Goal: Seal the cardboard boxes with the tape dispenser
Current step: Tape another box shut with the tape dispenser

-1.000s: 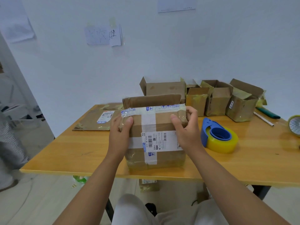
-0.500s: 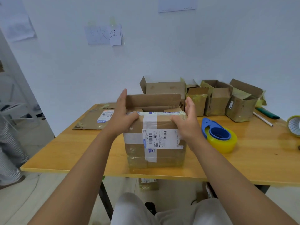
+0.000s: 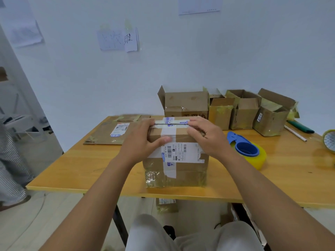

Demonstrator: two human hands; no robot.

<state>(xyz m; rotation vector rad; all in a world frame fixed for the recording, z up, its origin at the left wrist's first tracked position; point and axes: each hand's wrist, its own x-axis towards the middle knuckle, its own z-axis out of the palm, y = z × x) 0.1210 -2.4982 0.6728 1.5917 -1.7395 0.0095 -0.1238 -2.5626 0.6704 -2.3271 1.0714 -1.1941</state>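
The cardboard box (image 3: 176, 156) I am working on sits at the near edge of the wooden table (image 3: 282, 180), about mid-length, its shipping label facing me. Half a second ago its top flaps stood open and the far flap was upright; now they lie folded flat and the two long flaps meet along a seam across the top. My left hand (image 3: 145, 140) rests over the left top corner, fingers spread flat on the flaps and thumb down on the front face. My right hand (image 3: 208, 136) presses the right top corner the same way, fingers fairly straight; neither hand curls round anything. I judge the box is closed but not sealed: no fresh strip crosses the seam. The tape dispenser (image 3: 246, 153), blue with a yellow roll, lies untouched just right of the box, near my right hand. I expect one hand must keep the flaps down while the other fetches it. Four open boxes (image 3: 243, 111) wait along the far edge.
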